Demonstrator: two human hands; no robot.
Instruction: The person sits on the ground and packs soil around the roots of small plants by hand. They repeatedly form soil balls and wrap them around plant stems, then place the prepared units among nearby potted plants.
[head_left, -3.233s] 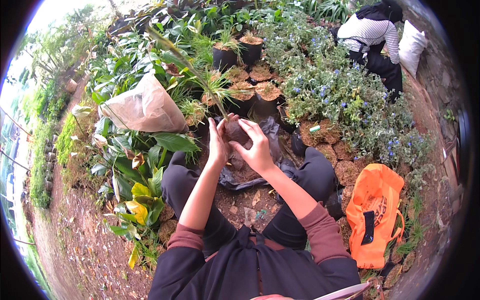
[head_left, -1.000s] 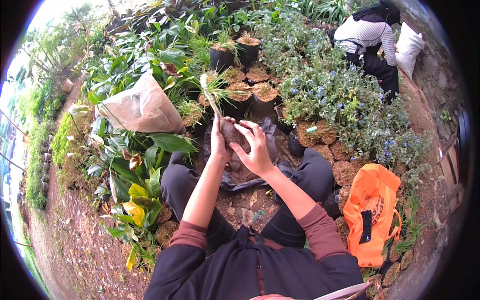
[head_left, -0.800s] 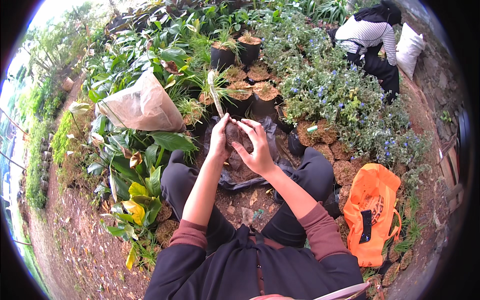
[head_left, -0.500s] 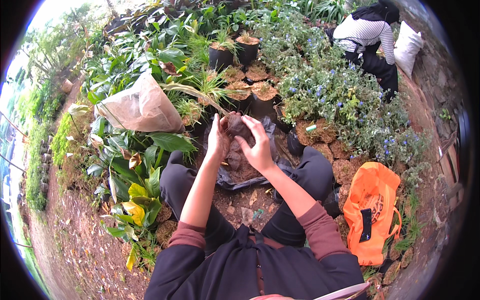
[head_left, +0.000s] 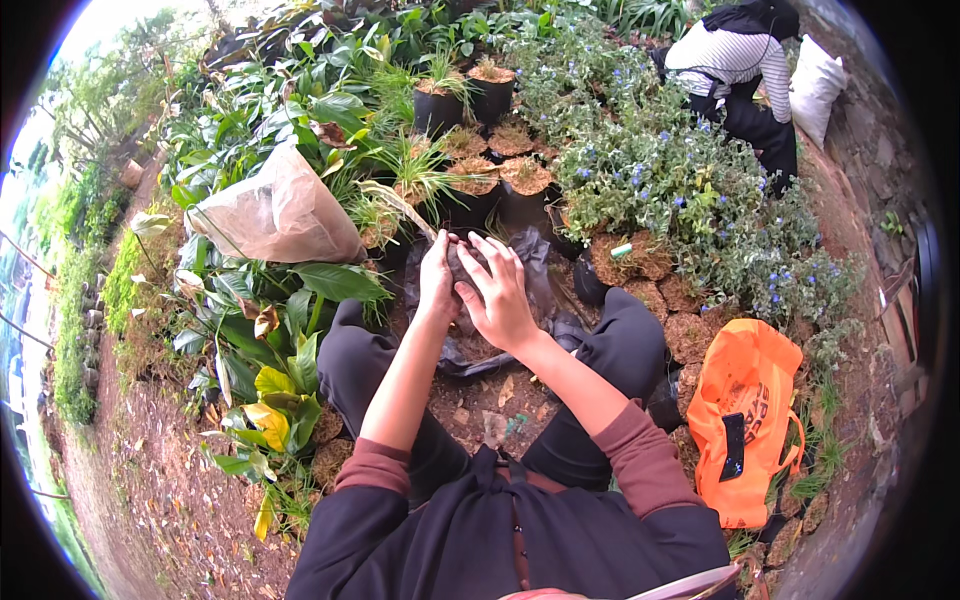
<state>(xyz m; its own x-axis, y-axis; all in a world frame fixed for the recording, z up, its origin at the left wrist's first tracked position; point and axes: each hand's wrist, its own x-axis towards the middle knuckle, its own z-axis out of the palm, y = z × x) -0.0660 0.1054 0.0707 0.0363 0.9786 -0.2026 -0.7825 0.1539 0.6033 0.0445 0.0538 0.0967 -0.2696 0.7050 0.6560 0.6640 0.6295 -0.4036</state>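
Observation:
Between my knees, my left hand (head_left: 437, 284) and my right hand (head_left: 498, 298) are cupped around a brown soil clump (head_left: 462, 264). My fingers curve over both its sides and hide most of it. A pale, dry-looking stalk (head_left: 402, 207) sticks out from the top of the clump toward the far left. Under my hands a black plastic sheet (head_left: 537, 268) lies spread on the ground, with loose soil (head_left: 472, 345) on it.
Black grow bags (head_left: 525, 205) with grassy plants stand just beyond my hands. A translucent bag (head_left: 290, 215) is among leafy plants at left. Blue-flowered bushes (head_left: 640, 160), an orange bag (head_left: 745, 390) and a dark phone (head_left: 733, 445) are at right; another person (head_left: 730, 70) bends farther off.
My hands have closed in more tightly around the soil clump, and my right fingers now lie over its top. The stalk's visible part has shifted slightly.

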